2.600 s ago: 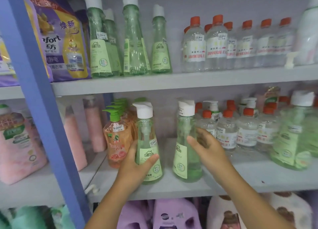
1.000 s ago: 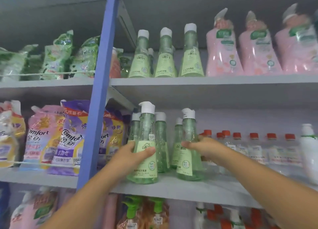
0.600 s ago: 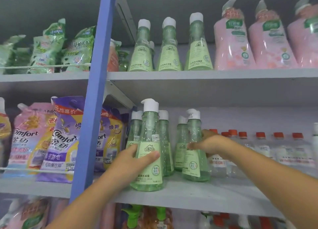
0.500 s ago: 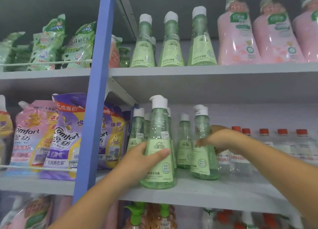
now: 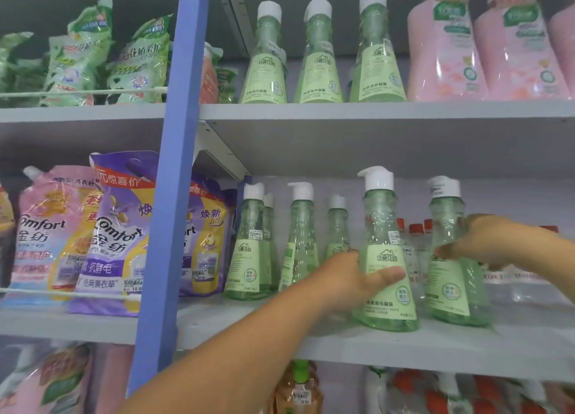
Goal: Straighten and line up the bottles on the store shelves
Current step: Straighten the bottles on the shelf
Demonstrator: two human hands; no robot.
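Two green pump bottles with white caps stand upright near the front of the middle shelf [image 5: 404, 348]. My left hand [image 5: 351, 278] grips the left bottle [image 5: 384, 258] around its lower body, thumb across the label. My right hand [image 5: 476, 242] grips the right bottle [image 5: 451, 270] at mid-height, fingers curled round it. Several more green pump bottles [image 5: 252, 245] stand further back to the left. Small clear bottles with red caps [image 5: 415, 245] sit behind and between the two held bottles.
A blue upright post [image 5: 174, 171] divides the shelving. Left of it hang purple and pink Comfort refill pouches [image 5: 115, 236]. The top shelf carries three green bottles [image 5: 317, 55], pink bottles [image 5: 448, 46] and green pouches [image 5: 81, 52]. More bottles show on the shelf below.
Both hands moved up from the lower shelf to the middle shelf. In the last half second the two gripped green bottles have shifted right and nearer the shelf front, away from the bottles behind.
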